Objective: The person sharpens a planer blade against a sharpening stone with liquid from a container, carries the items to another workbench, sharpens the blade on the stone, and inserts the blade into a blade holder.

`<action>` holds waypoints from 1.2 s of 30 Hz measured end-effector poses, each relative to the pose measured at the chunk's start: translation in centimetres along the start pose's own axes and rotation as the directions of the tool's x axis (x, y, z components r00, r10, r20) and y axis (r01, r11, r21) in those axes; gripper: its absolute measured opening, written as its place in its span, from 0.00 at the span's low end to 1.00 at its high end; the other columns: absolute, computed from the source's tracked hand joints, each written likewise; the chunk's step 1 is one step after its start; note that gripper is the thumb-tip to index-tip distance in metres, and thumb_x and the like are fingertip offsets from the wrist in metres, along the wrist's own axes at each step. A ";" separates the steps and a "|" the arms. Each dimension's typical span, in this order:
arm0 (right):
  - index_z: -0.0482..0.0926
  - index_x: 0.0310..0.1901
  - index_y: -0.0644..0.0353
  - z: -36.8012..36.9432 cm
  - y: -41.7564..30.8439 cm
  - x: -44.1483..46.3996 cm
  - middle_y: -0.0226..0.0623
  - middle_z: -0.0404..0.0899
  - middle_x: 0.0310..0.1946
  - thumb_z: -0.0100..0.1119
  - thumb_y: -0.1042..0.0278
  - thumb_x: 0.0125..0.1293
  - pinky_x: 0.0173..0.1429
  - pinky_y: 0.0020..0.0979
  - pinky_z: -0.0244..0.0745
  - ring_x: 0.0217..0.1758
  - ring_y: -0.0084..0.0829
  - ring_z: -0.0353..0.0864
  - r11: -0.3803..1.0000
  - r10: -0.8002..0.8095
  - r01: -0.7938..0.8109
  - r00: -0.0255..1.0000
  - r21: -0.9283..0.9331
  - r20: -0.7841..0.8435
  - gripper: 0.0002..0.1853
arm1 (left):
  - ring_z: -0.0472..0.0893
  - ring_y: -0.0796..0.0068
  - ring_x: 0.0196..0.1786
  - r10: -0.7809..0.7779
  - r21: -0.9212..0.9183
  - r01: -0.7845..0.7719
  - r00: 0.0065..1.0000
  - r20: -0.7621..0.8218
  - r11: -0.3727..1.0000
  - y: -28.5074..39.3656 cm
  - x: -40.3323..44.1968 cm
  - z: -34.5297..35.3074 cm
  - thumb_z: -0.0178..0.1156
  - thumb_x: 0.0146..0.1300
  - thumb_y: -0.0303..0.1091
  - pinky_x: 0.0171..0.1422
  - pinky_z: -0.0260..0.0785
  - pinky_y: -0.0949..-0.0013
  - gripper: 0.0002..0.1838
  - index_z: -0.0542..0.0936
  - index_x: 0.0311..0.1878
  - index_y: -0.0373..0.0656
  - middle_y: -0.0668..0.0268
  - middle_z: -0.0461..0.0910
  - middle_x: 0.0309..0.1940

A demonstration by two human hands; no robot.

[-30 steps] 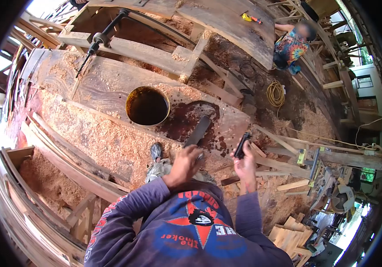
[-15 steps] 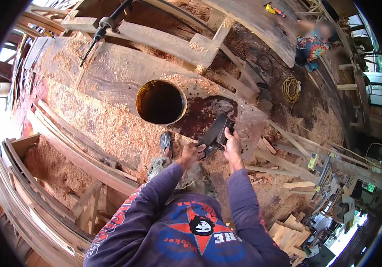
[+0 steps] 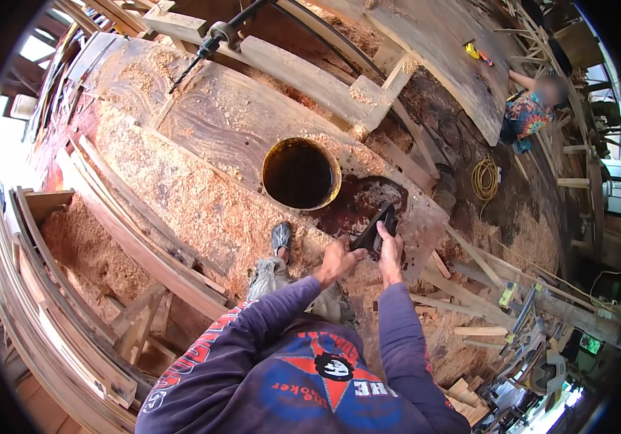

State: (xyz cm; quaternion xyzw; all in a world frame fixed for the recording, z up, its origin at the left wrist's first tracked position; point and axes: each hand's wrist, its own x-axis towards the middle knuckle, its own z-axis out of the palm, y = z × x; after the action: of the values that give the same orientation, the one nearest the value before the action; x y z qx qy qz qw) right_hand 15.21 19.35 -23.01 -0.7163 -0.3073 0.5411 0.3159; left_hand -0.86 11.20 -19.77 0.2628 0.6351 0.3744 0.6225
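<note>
Both my hands are closed around a dark, flat, slab-like piece (image 3: 374, 227) whose exact kind I cannot make out. My left hand (image 3: 338, 259) grips its near left end, while my right hand (image 3: 390, 250) has the right side, thumb on top. The piece is tilted and seen nearly edge-on. Under and beyond it, a wet dark reddish stain (image 3: 354, 194) spreads over the wide wooden board (image 3: 216, 126). Just left of the stain stands a round bucket (image 3: 337, 176) with a yellowish rim, holding dark liquid (image 3: 296, 177).
A drill with a long bit (image 3: 209, 48) lies at the upper left. Sawdust (image 3: 173, 181) covers the floor and board. Lumber (image 3: 137, 239) is stacked to the left. Beyond a coiled yellow cord (image 3: 485, 179), a person (image 3: 531, 116) reaches toward a large board with a yellow tool (image 3: 473, 50).
The dark piece has turned from showing its broad face to nearly edge-on in my hands. My view has shifted, so the bucket and board appear farther right and slightly lower.
</note>
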 end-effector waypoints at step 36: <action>0.76 0.62 0.60 -7.4 -1.1 -6.9 0.39 0.81 0.48 0.55 0.43 0.80 0.53 0.43 0.81 0.46 0.37 0.81 0.451 -0.145 -0.221 0.938 0.865 0.315 0.27 | 0.83 0.43 0.45 0.514 0.393 -0.668 0.740 0.434 0.631 6.4 -7.3 3.4 0.76 0.60 0.40 0.48 0.75 0.48 0.22 0.80 0.48 0.36 0.47 0.82 0.41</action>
State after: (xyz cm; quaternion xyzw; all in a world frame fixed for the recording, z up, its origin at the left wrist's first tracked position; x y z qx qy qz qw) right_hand 20.76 13.71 -16.55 -0.3442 -0.0118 0.7443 0.5721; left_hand 2.27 9.58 -10.12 0.6679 0.4935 0.3295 0.4492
